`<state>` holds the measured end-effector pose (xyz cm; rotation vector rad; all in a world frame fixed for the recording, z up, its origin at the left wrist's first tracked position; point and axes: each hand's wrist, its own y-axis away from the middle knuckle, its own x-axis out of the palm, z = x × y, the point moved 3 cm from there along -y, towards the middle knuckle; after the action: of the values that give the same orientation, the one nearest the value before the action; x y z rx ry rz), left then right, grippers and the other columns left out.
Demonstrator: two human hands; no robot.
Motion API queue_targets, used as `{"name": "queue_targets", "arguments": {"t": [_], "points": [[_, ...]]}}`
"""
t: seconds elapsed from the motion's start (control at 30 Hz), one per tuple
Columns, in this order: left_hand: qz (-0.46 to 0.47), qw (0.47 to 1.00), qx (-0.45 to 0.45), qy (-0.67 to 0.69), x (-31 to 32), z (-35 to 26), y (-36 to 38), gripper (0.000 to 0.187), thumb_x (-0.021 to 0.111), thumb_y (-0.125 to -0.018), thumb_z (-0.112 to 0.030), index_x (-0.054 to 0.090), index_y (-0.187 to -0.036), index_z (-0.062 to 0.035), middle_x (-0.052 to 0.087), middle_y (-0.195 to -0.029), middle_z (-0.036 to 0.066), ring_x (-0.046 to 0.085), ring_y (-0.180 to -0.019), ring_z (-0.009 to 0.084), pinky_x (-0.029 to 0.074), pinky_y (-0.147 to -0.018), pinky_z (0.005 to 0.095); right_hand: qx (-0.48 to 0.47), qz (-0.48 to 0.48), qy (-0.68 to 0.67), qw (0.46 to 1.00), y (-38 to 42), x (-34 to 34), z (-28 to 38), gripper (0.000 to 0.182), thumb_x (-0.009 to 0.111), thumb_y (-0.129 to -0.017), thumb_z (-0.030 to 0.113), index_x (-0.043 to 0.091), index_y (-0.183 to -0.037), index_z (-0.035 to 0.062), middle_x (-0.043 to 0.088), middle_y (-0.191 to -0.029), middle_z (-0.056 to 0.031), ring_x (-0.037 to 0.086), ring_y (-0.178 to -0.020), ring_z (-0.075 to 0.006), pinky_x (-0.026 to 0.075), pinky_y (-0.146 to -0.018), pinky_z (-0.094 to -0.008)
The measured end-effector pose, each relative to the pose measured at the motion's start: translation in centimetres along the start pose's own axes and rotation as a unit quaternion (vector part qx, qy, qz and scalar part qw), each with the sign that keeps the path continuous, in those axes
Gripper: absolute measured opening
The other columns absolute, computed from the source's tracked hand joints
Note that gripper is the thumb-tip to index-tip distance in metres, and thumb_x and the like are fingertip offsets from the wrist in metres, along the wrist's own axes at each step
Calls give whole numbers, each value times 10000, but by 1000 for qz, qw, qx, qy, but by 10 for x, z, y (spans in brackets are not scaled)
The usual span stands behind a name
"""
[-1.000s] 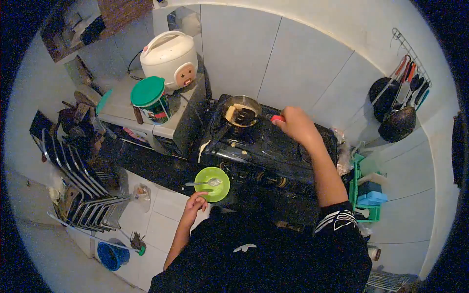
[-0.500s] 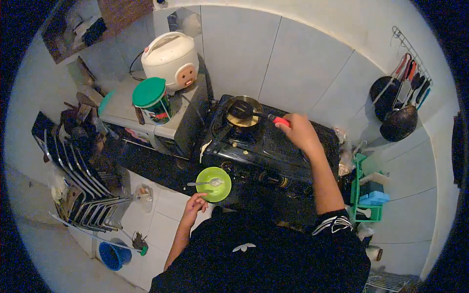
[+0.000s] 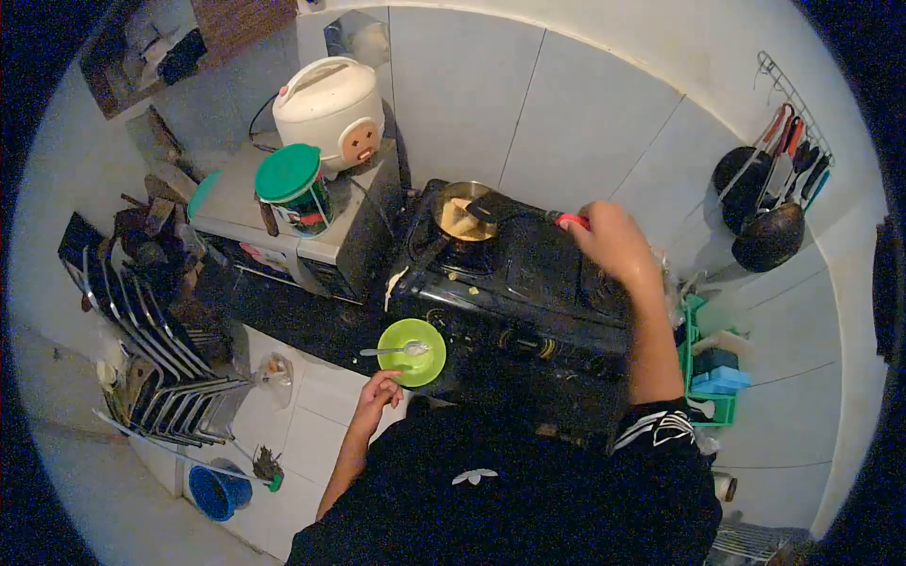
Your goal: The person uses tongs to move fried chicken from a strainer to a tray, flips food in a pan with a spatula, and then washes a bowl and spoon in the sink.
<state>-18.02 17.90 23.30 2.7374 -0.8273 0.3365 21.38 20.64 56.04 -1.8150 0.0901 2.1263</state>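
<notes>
My right hand (image 3: 613, 243) grips the red handle of a black spatula (image 3: 500, 207), whose blade is at the right side of a small pan (image 3: 455, 236) on the stove's left burner. Pale yellow food (image 3: 461, 222) lies in the pan. Beside the lower left rim of a green bowl (image 3: 436, 363) is my left hand (image 3: 379, 391), its fingers partly curled and slightly apart, holding nothing. The bowl, at the counter's front edge, has a metal spoon (image 3: 412, 349) in it.
A white rice cooker (image 3: 326, 108) and a green-lidded tub (image 3: 291, 179) stand on a cabinet left of the stove (image 3: 557, 259). Utensils and dark pans (image 3: 769, 241) hang on the right wall, above a green rack (image 3: 722, 410). Metal chairs (image 3: 151, 330) stand at left.
My right hand has moved right with the spatula, whose blade has slid from over the food toward the pan's right side, so more food shows. My left hand has hardly moved.
</notes>
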Motion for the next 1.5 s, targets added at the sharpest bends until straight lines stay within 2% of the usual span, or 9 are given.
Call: {"name": "queue_targets", "arguments": {"t": [0.17,0.43,0.6,0.7,0.77,0.87,1.0,1.07,1.5], "points": [[8,1000,1,8,2,-1,-6,296,511,-938,-145,532,-1219,-54,561,-751,45,497,-658,118,415,-622,237,-29,49,32,998,-16,7,15,459,614,-868,385,651,-752,-58,614,-738,-275,607,-742,-446,484,-682,-489],[33,999,-1,8,-3,-3,-13,305,514,-941,-169,534,-1223,-54,559,-742,34,489,-661,113,403,-640,237,-7,77,6,997,-30,45,18,490,620,-870,400,629,-748,-75,613,-712,-272,621,-726,-429,486,-668,-482],[52,999,8,11,-8,-9,-16,309,512,-935,-156,533,-1226,-53,565,-757,40,485,-656,113,401,-653,240,18,83,-22,996,-25,44,25,505,618,-875,403,612,-747,-85,616,-736,-279,622,-752,-433,485,-690,-487],[53,999,-1,11,-13,-9,-19,314,506,-926,-132,532,-1228,-52,572,-771,44,484,-661,114,404,-654,241,24,63,-20,998,-21,44,26,518,611,-881,405,604,-731,-90,617,-739,-283,619,-754,-438,479,-693,-495],[57,998,-3,5,-16,-6,-21,322,501,-916,-112,530,-1230,-49,579,-778,45,490,-669,112,407,-657,234,5,10,-25,1000,-19,48,22,517,604,-885,409,608,-735,-86,607,-740,-291,610,-755,-448,471,-692,-502],[61,998,-32,12,-18,-3,-23,326,500,-911,-104,530,-1231,-45,584,-782,45,498,-673,108,407,-651,226,26,48,-21,998,-20,52,19,518,600,-886,414,613,-741,-83,592,-740,-299,597,-756,-460,467,-689,-502],[63,998,-25,2,-17,-4,-23,330,497,-904,-91,532,-1228,-42,589,-784,45,504,-670,104,404,-639,223,36,47,-40,997,-19,54,11,515,602,-885,412,615,-746,-84,582,-747,-306,584,-753,-471,464,-683,-498],[65,998,-23,1,-17,-4,-23,335,496,-895,-80,536,-1226,-44,588,-782,44,502,-671,104,403,-636,225,34,-9,-37,999,-14,49,11,529,598,-887,422,614,-744,-87,582,-737,-304,581,-741,-474,464,-676,-493],[69,997,-20,7,-8,-7,-22,353,488,-874,-71,541,-1222,-45,588,-781,44,488,-659,102,396,-627,220,-5,7,-34,999,-26,65,2,529,599,-887,434,629,-747,-76,596,-771,-299,592,-750,-462,469,-675,-494]]}}
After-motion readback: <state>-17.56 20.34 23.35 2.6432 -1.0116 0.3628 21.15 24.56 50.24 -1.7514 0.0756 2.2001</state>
